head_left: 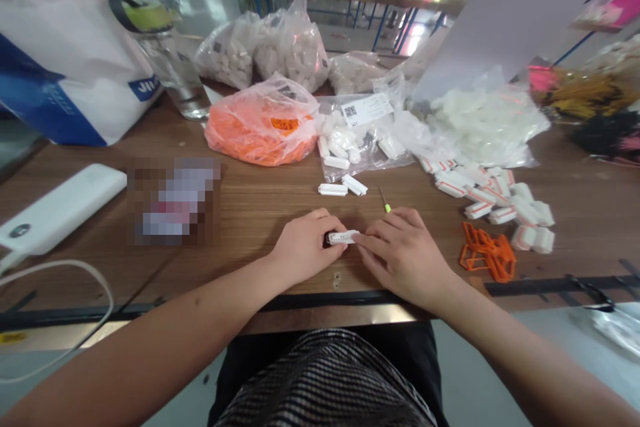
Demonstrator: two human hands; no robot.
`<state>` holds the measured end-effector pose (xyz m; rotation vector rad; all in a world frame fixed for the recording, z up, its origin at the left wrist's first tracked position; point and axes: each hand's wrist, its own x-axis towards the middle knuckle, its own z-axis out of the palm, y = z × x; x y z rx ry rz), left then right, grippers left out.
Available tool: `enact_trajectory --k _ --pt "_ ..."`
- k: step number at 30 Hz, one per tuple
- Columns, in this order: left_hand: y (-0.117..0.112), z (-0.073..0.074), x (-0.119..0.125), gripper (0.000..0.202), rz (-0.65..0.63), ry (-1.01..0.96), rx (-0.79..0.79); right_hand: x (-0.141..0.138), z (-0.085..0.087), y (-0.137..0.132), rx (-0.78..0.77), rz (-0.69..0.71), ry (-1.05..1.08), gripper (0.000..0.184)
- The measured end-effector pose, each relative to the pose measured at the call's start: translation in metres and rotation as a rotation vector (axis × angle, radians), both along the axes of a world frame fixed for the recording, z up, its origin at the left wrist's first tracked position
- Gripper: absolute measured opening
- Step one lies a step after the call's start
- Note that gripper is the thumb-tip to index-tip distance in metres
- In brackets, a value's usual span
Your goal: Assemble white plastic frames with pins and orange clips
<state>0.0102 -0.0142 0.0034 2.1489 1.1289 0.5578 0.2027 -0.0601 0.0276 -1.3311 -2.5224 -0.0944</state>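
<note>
While I am working at a wooden workbench (235, 273), an orange plastic bag (260, 130) and a clear bag of white plastic parts (345, 143) are lying just ahead, and a green-tipped pin (386, 207) is resting near my right hand (405, 257). That hand and my left hand (305, 247) are pinching a small white plastic piece (343, 237) between them, fingers (373, 240) closed narrowly on it, just above the bench.
</note>
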Motion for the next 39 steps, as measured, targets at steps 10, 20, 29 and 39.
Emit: enact_trajectory --k 10,20,29,39 --pt "0.000 0.002 -0.001 0.011 -0.011 0.008 -0.002 0.043 -0.001 0.035 -0.196 -0.263 0.245 0.028" --pt "0.001 -0.002 -0.001 0.013 0.001 0.014 -0.004 0.078 -0.004 0.068 -0.026 0.345 -0.508 0.022" --pt "0.002 0.001 -0.003 0.022 0.012 -0.011 -0.033 0.055 0.012 0.053 -0.117 -0.266 0.507 0.017" --pt "0.006 0.000 -0.003 0.016 0.060 -0.063 -0.090 0.001 -0.014 0.040 -0.670 -0.327 1.314 0.039"
